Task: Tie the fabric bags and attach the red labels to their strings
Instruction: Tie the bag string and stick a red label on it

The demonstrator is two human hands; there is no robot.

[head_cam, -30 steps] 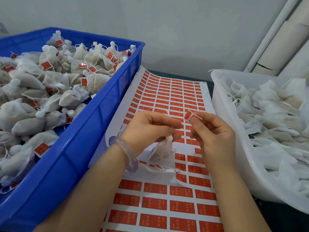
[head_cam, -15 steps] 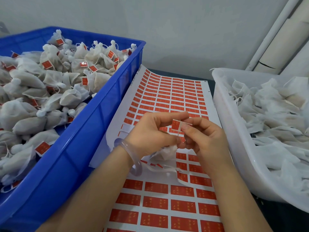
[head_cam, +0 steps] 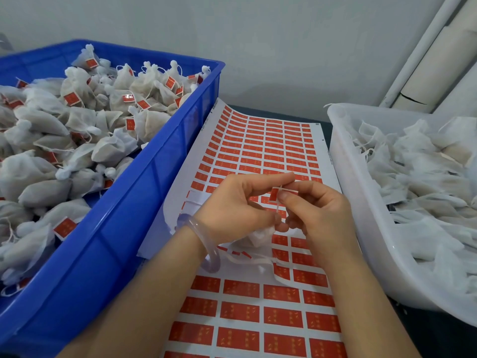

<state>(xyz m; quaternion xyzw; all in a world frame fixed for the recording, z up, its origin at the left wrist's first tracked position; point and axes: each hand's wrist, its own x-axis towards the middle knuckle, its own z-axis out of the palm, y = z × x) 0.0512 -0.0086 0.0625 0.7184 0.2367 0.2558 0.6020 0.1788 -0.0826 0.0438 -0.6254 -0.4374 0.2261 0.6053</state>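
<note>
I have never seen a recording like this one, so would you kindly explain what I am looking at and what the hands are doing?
There is no machine here. These are a person's two bare hands, filmed by one wide-angle camera worn on the head, which looks forward and down.

The left hand, with a bracelet on its wrist, holds a small white bag that is mostly hidden beneath it. The right hand pinches a red label between its fingers, and the left hand's top finger reaches to the label's upper edge.

Under the hands lies a sheet of more red labels, with some places already peeled bare. The blue crate on the left holds tied bags that carry labels. The white tub on the right holds plain bags with no labels.
</note>
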